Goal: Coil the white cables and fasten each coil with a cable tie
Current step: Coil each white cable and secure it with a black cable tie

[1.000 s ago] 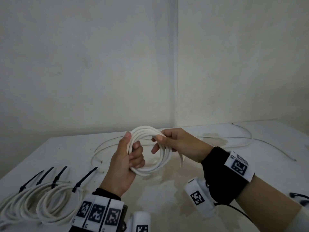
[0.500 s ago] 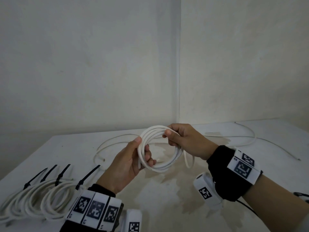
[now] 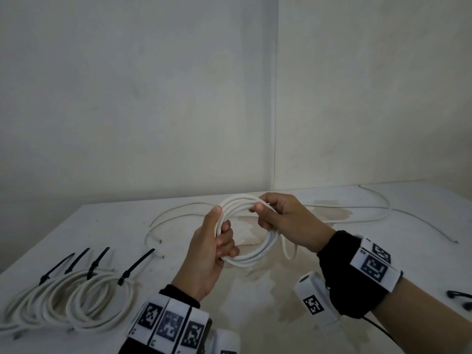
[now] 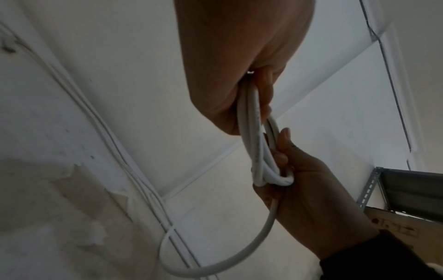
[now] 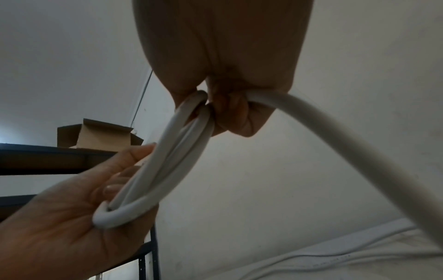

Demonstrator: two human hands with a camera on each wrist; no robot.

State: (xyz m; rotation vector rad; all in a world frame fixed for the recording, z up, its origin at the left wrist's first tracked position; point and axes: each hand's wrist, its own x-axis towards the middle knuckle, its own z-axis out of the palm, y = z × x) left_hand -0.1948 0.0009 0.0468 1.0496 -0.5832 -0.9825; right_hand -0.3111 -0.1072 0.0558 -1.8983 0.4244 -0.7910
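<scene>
Head view shows my left hand (image 3: 209, 254) and right hand (image 3: 286, 221) both clenching the coil (image 3: 258, 254); I'd keep the turns bunched while tucking the tail (image 3: 290, 251)

Coil in hand: I see a white cable coil (image 3: 249, 227) of several loops, held up above the table, its loose tail (image 3: 288, 247) hanging off the right side.
Finished coils: white bundles (image 3: 76, 302) lie flat at near left, overlapping (I count four black cable ties (image 3: 135, 264) sticking up).
Loose cables: thin white cables (image 3: 357, 221) sprawl uncoiled across the far side.
</scene>
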